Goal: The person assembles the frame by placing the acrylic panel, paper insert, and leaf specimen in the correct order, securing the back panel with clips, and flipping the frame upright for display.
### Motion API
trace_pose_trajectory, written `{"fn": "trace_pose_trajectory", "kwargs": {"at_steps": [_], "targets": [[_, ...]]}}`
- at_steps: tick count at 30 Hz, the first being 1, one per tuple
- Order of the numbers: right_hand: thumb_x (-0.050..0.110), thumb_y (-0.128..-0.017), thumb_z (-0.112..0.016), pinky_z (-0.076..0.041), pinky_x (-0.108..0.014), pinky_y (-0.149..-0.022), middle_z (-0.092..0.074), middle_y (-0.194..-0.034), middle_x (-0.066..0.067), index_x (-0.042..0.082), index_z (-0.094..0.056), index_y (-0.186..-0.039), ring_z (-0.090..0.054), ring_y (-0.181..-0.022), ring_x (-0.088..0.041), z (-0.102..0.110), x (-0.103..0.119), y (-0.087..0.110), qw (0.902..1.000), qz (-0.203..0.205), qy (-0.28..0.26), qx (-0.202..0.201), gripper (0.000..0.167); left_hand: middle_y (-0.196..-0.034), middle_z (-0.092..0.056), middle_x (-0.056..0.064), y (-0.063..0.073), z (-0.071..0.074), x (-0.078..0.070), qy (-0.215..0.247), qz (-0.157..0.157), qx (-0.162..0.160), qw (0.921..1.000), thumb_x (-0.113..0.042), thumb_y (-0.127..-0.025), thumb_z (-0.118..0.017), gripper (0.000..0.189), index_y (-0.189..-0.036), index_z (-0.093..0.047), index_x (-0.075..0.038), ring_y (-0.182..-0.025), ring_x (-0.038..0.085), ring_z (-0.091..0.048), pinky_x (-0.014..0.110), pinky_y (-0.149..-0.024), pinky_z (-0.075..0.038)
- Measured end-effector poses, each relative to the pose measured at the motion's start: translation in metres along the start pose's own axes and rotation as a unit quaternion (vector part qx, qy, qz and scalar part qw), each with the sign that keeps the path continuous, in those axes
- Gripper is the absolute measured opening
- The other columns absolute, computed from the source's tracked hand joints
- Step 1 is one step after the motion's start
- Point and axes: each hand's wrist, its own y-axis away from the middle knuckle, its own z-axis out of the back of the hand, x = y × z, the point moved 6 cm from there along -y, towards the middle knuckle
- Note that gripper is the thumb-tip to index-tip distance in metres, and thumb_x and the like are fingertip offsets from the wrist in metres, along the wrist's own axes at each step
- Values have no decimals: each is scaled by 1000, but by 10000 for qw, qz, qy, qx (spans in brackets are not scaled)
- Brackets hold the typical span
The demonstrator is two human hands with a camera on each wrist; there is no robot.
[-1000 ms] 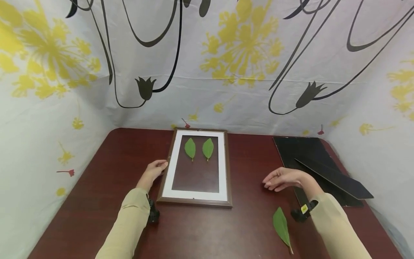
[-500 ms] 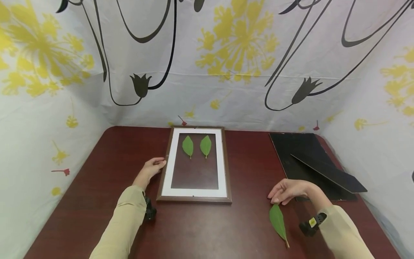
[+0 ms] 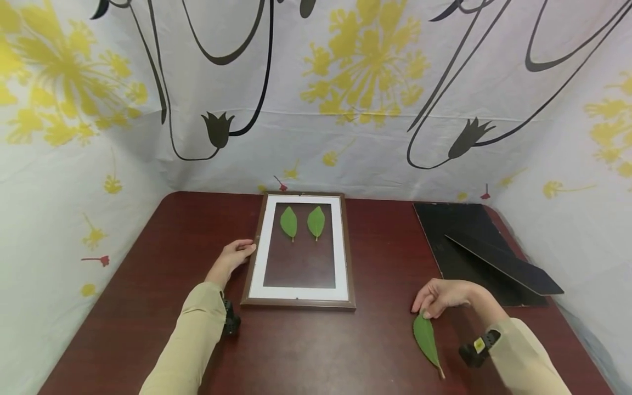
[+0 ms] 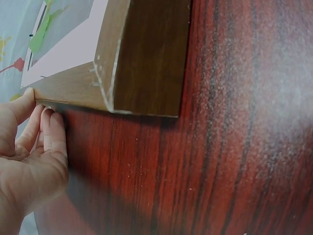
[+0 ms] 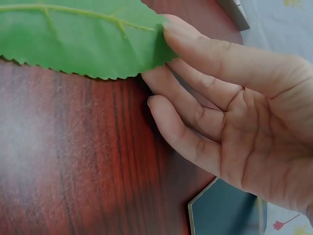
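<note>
My right hand (image 3: 446, 296) pinches the tip of a large green leaf (image 3: 425, 340) between thumb and fingers, low on the right in the head view. The leaf's stem points toward me. Close up in the right wrist view, the leaf (image 5: 73, 39) shows its pale veins and toothed edge, with the thumb lying over its tip. My left hand (image 3: 232, 260) holds the left side of a brown wooden picture frame (image 3: 298, 303). In the left wrist view the thumb is on the edge of the frame (image 4: 146, 63), the fingers below it. Two smaller green leaves (image 3: 288, 222) lie side by side inside its white mat.
On the right of the dark red table (image 3: 375, 252) lies a black board (image 3: 444, 219). A black flap (image 3: 503, 263) sticks up from it at a slant. Patterned white cloth (image 3: 306, 142) closes off the table's back and sides.
My right hand has come down toward me and taken hold of the large leaf's tip. My left hand stays at the frame, which has not moved on the table.
</note>
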Motion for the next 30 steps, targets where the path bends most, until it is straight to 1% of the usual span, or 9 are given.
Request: {"fn": "trace_pose_trajectory", "kwargs": {"at_steps": [2, 4, 7, 11, 15, 18, 22, 27, 30], "targets": [[-2, -84, -59, -53, -16, -71, -71, -86, 7, -23, -50, -110, -60, -77, 4, 2, 2, 0, 9999, 74, 120, -19, 34, -135, -40, 25, 0, 0, 0, 10, 11, 10, 10000, -16, -94, -50, 45, -133, -39, 4, -124, 34, -42, 41, -106, -39], [-1, -84, -59, -54, -16, -71, -71, -85, 7, -22, -52, -109, -61, -77, 3, 5, 6, -1, 9995, 116, 267, -121, 33, -136, -39, 25, -1, 0, 0, 9, 12, 18, 10000, -16, -94, -49, 45, -133, -39, 4, -125, 35, -41, 42, -106, -39], [3, -85, -60, -55, -19, -73, -70, -84, 8, -19, -56, -107, -63, -77, 2, 11, 13, -4, 9981, 122, 478, -364, 31, -136, -39, 25, -1, 0, 0, 38, 28, 9, 10000, -16, -94, -49, 45, -133, -39, 4, -125, 35, -41, 42, -106, -39], [8, -85, -61, -57, -25, -76, -70, -81, 7, -16, -58, -106, -64, -77, -2, 18, 20, -9, 9959, 38, 576, -691, 32, -136, -40, 24, -1, 1, 1, 47, 41, -10, 10000, -16, -94, -49, 45, -133, -40, 3, -125, 34, -42, 41, -106, -39], [10, -85, -63, -57, -29, -77, -70, -79, 7, -15, -59, -105, -64, -74, -3, 22, 25, -18, 9938, -45, 567, -957, 32, -134, -41, 25, -1, 1, 1, -17, 5, -21, 10000, -18, -94, -51, 45, -133, -40, 4, -124, 34, -43, 41, -105, -40], [11, -85, -63, -57, -31, -77, -70, -79, 7, -14, -59, -105, -64, -74, -4, 25, 30, -25, 9923, -54, 591, -1086, 33, -134, -41, 25, -2, 1, 1, -7, -7, -28, 10000, -17, -94, -51, 45, -132, -41, 4, -123, 34, -43, 40, -104, -41], [13, -86, -62, -57, -31, -79, -69, -78, 8, -14, -59, -107, -64, -76, -4, 29, 40, -35, 9905, -6, 640, -1213, 35, -134, -42, 25, -3, 2, 2, 17, -19, -81, 10000, -17, -93, -52, 44, -132, -42, 4, -122, 34, -45, 40, -104, -42], [13, -86, -63, -57, -30, -80, -68, -77, 9, -16, -56, -109, -63, -76, -2, 33, 54, -48, 9892, 40, 579, -1347, 38, -133, -43, 24, -2, 2, 2, -2, -27, -99, 9999, -17, -93, -52, 44, -131, -43, 4, -122, 33, -45, 40, -104, -42], [12, -86, -62, -56, -33, -81, -68, -78, 8, -17, -56, -109, -64, -77, -3, 34, 63, -56, 9890, 91, 557, -1370, 38, -133, -43, 24, -2, 1, 3, 3, -11, -89, 10000, -17, -94, -51, 44, -131, -42, 4, -122, 34, -45, 40, -104, -42]]}}
